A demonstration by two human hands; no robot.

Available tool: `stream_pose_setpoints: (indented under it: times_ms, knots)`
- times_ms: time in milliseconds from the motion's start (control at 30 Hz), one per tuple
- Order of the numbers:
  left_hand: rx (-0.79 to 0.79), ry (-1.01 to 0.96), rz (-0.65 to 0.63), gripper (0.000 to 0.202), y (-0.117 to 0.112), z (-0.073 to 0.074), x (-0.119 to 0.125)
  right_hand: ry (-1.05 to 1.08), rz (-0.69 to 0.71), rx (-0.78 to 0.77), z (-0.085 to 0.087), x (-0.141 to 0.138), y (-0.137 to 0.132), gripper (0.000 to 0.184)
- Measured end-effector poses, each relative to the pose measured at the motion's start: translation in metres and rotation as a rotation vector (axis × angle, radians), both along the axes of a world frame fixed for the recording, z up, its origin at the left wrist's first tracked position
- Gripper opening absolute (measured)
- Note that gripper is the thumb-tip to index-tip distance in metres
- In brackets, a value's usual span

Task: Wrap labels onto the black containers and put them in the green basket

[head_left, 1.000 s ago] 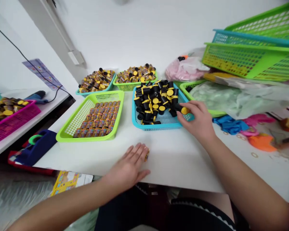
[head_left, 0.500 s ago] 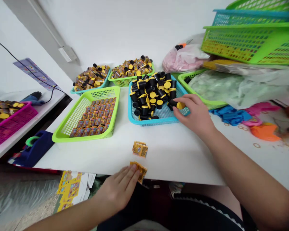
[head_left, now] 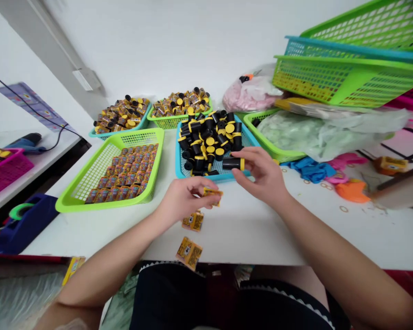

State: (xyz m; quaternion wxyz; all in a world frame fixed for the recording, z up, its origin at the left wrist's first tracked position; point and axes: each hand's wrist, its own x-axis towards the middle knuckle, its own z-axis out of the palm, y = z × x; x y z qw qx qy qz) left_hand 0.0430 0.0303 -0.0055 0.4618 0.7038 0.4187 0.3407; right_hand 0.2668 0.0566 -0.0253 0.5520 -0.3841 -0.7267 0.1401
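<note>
My right hand (head_left: pixel 263 176) holds a black tube with a yellow band (head_left: pixel 233 163) just in front of the blue basket (head_left: pixel 179 170), which is heaped with black and yellow tubes (head_left: pixel 208 140). My left hand (head_left: pixel 186 198) pinches a small yellow sticker (head_left: pixel 213 192) close to the tube. Two more yellow stickers lie on the white table (head_left: pixel 261 229): one (head_left: pixel 192 221) under my left hand, another (head_left: pixel 189 252) at the near edge.
A green basket (head_left: pixel 72 197) holds rows of wrapped tubes (head_left: pixel 127 172). Two baskets of finished tubes (head_left: pixel 119 114) (head_left: pixel 181 103) stand behind. Stacked empty baskets (head_left: pixel 347 78), plastic bags (head_left: pixel 323 133) and coloured bits lie right. A tape dispenser (head_left: pixel 24 217) and a pink basket (head_left: pixel 3 169) sit left.
My right hand lifted a tube out of the blue basket and drew it toward me. My left hand rose from the table edge with a sticker and met it; two stickers stayed on the table.
</note>
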Motion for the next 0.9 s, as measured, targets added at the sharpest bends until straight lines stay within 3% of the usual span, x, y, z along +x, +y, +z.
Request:
stream_pose_setpoints:
  times_ms: [167,333,633,767,900]
  knots:
    - [-0.143,-0.177,-0.002,0.057,0.015,-0.024,0.004,0.280,0.297,-0.333,0.002,-0.004,-0.008,0.027]
    - [-0.134,-0.183,0.040,0.061,0.011,-0.039,-0.006,0.394,0.450,-0.426,-0.003,-0.006,-0.008,0.022]
    - [-0.213,-0.491,0.044,0.048,0.003,-0.036,-0.005,0.252,0.390,-0.480,0.003,-0.011,-0.015,0.027]
    - [-0.199,-0.445,0.000,0.054,0.002,-0.036,-0.008,0.230,0.399,-0.538,0.005,-0.012,-0.015,0.027]
    - [-0.038,-0.333,-0.004,0.044,0.002,-0.034,-0.010,0.204,0.434,-0.624,0.003,-0.016,-0.014,0.028]
